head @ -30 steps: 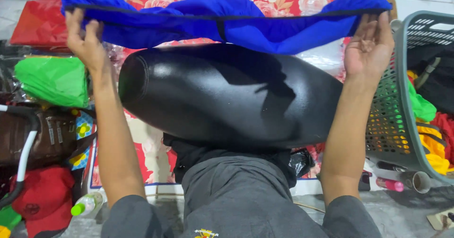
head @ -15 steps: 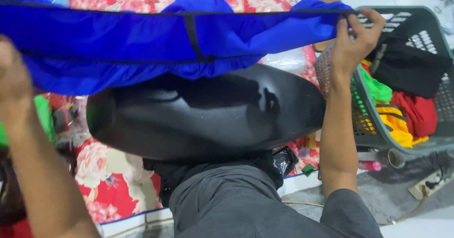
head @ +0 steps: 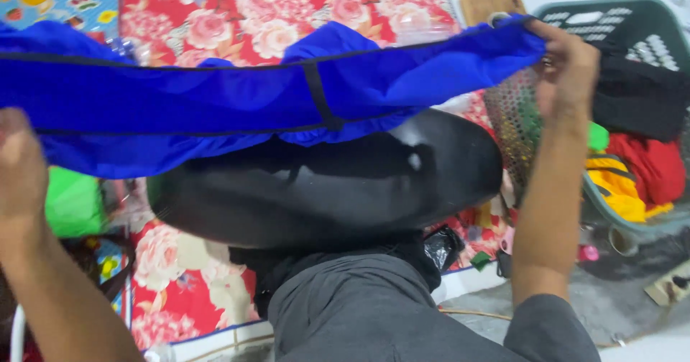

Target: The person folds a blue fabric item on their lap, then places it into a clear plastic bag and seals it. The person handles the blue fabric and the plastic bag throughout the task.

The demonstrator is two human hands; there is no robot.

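Both hands hold the blue garment (head: 237, 110) stretched left to right above the black rounded cushion (head: 323, 182); the right hand (head: 568, 63) has its fingers pinched on the far right end beside the laundry basket (head: 632, 17); the left hand (head: 21, 168) grips the near left end, fingers curled shut.

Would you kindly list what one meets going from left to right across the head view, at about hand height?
left hand → blue cloth stretched between the hands, above the black seat → right hand → green laundry basket holding clothes.
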